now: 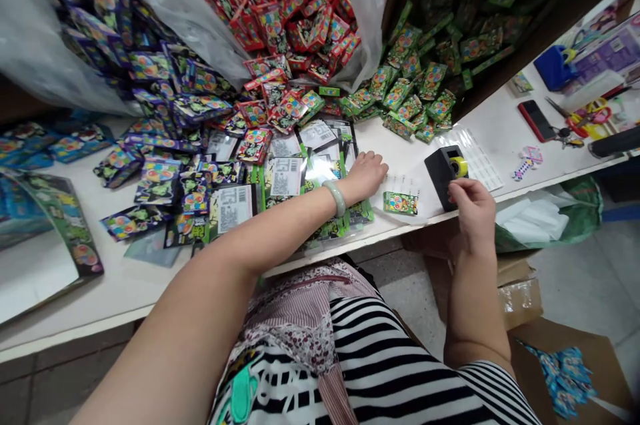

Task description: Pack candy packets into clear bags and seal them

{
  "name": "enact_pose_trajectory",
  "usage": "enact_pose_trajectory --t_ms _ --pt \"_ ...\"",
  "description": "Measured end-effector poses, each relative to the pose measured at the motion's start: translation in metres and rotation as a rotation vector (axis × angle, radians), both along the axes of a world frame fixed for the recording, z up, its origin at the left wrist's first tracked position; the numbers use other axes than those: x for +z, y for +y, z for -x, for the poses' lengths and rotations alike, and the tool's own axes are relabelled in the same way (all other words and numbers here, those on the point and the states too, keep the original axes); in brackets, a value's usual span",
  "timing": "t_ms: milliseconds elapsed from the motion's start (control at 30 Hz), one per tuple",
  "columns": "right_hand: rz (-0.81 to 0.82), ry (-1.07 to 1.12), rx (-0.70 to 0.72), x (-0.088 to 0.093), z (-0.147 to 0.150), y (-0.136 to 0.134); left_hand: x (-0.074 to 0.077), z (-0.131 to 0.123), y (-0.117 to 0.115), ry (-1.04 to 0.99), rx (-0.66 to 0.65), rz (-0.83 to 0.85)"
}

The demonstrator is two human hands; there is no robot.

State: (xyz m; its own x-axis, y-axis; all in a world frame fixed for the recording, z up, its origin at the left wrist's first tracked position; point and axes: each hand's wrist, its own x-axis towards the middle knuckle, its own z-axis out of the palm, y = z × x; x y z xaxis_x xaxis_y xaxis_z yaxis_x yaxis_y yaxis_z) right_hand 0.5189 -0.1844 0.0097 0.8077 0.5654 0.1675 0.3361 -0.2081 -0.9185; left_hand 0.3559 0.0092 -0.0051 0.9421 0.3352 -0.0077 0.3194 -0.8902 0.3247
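Observation:
My left hand (364,177), with a pale green bangle (334,198) on its wrist, rests palm down at the right edge of flat printed packages (285,176), fingers stretched out. Just right of it, a small green candy box (401,203) lies on a clear plastic sheet at the table's front edge. My right hand (475,208) is at the front of a black tape dispenser (440,178) with a yellow-cored roll (457,166). Its thumb and forefinger are pinched together by the roll. Whatever they pinch is too small to make out.
Purple (157,181), red (300,31) and green small boxes (400,101) spill from bags and a carton at the back. A sheet of white stickers (473,155), a red phone (537,121) and scissors (593,115) lie right. Cartons (575,358) stand on the floor.

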Motion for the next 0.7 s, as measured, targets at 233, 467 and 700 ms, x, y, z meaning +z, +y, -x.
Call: enact_pose_trajectory --t_ms 233,467,700 --pt "-0.308 0.322 0.186 0.025 0.037 0.014 0.028 0.119 0.047 -0.537 0.213 0.257" --pt "-0.09 0.212 0.816 0.015 0.148 0.088 0.003 0.305 0.045 -0.517 0.889 0.295" --pt "0.356 -0.296 1.048 0.018 0.251 0.179 -0.013 0.325 -0.017 -0.352 0.947 0.362"
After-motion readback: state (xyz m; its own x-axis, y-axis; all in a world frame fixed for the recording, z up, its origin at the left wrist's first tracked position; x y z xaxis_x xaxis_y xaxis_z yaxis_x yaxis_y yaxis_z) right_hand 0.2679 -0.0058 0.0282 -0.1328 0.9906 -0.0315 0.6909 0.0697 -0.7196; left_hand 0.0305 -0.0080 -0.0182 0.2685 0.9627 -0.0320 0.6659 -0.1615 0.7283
